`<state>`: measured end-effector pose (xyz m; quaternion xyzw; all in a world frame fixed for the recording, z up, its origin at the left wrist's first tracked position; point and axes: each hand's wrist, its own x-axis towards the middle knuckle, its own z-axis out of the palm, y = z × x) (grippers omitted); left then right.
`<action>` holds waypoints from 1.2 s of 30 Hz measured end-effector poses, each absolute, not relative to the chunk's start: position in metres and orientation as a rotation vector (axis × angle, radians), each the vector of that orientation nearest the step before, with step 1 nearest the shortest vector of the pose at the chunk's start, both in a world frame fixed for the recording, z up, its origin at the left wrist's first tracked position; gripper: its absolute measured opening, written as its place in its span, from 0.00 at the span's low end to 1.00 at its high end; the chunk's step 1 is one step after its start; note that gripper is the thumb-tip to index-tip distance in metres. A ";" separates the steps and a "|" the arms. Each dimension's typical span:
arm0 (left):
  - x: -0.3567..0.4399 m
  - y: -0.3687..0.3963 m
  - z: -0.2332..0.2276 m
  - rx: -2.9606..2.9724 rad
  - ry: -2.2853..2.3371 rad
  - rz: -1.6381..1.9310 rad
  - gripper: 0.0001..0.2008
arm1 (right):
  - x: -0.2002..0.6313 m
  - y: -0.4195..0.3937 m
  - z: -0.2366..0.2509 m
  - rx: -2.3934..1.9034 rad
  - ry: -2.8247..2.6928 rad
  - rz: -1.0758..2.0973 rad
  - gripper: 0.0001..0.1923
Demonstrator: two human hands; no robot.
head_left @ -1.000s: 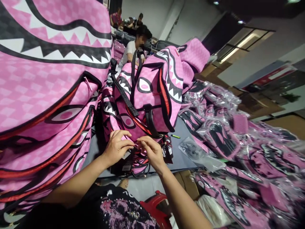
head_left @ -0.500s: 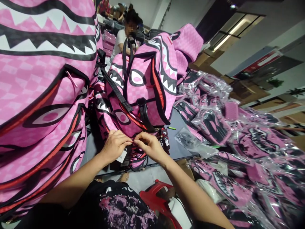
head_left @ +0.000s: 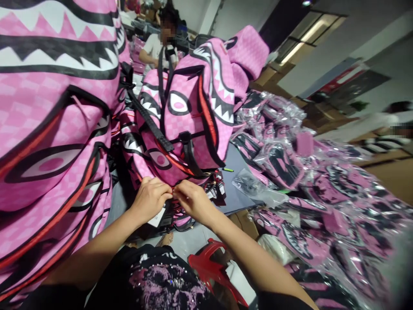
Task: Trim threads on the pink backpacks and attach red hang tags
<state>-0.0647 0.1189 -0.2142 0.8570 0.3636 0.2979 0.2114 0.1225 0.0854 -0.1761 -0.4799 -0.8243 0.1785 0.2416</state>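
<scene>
Close together at the table's front edge, my left hand [head_left: 152, 199] and my right hand [head_left: 195, 202] both pinch with their fingertips almost meeting. A small reddish bit shows between them, too small to make out. Just behind my fingers stands a pink checked backpack [head_left: 179, 125] printed with eyes and jagged white teeth, its red-lined zip partly open. Below my left hand hangs a white paper tag [head_left: 157, 218]. Dark hang tags [head_left: 219, 189] lie beside my right hand.
Large pink backpacks [head_left: 48, 107] are stacked high at left. Plastic-wrapped bags [head_left: 284, 168] heap up at right. A green pen [head_left: 228, 170] lies on the grey table [head_left: 234, 193]. Below is a red stool [head_left: 209, 267]. A person in white [head_left: 155, 47] is behind.
The view has shifted slightly, so the bags sit a little further left. My hands stay pinched together at the same spot. A person in striped clothing now shows at far right.
</scene>
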 end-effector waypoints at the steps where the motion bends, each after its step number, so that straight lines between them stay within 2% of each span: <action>1: -0.064 0.118 -0.213 2.404 1.016 0.805 0.06 | 0.122 0.085 -0.175 -1.333 -2.294 0.455 0.07; 6: -0.064 0.122 -0.216 2.603 0.952 0.867 0.05 | 0.122 0.085 -0.171 -1.381 -2.483 0.260 0.05; 11: -0.060 0.123 -0.222 2.742 0.906 0.967 0.08 | 0.125 0.086 -0.168 -1.480 -2.519 0.220 0.05; 20: -0.061 0.124 -0.235 2.573 0.732 1.104 0.10 | 0.126 0.081 -0.165 -1.526 -2.522 0.108 0.09; 26: -0.054 0.114 -0.227 2.558 0.926 1.102 0.09 | 0.131 0.077 -0.168 -1.450 -2.474 0.216 0.04; 30: -0.053 0.111 -0.223 2.526 0.851 1.062 0.06 | 0.131 0.076 -0.172 -1.400 -2.323 0.279 0.04; 36: -0.056 0.106 -0.222 2.429 1.034 0.998 0.04 | 0.129 0.073 -0.175 -1.370 -2.146 0.406 0.03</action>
